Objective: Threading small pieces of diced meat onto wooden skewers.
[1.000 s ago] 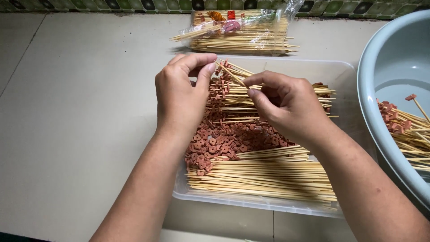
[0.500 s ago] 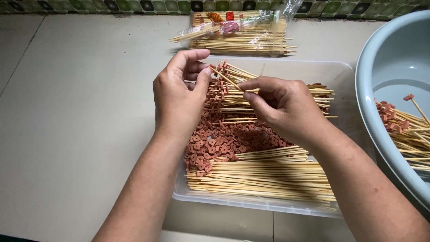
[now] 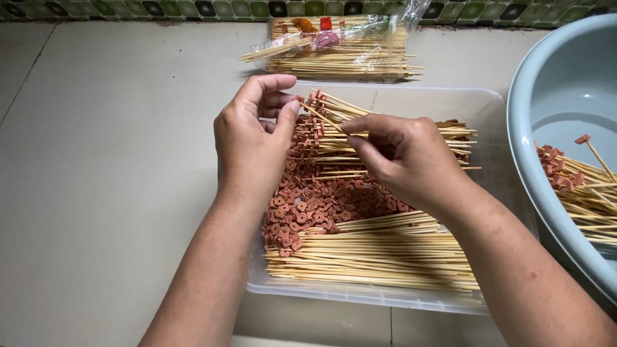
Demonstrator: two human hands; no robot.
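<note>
A clear plastic tray [image 3: 450,103] on the tiled floor holds a heap of small reddish-brown sausage slices [image 3: 321,202], a bundle of bare bamboo skewers [image 3: 379,257] at its near side and skewers threaded with slices [image 3: 450,132] at its far side. My right hand [image 3: 402,160] pinches one thin skewer [image 3: 320,115] that points up-left. My left hand [image 3: 254,144] meets that skewer's tip with thumb and fingers; whether a slice sits between them is hidden.
A pale blue basin [image 3: 546,122] at the right holds more threaded skewers [image 3: 581,186]. An opened clear packet of bamboo skewers [image 3: 340,48] lies beyond the tray, by a green mosaic-tiled wall base [image 3: 193,8].
Both hands have risen slightly over the tray's far part. The skewer in my right hand now tilts up-left with its tip at my left fingertips.
</note>
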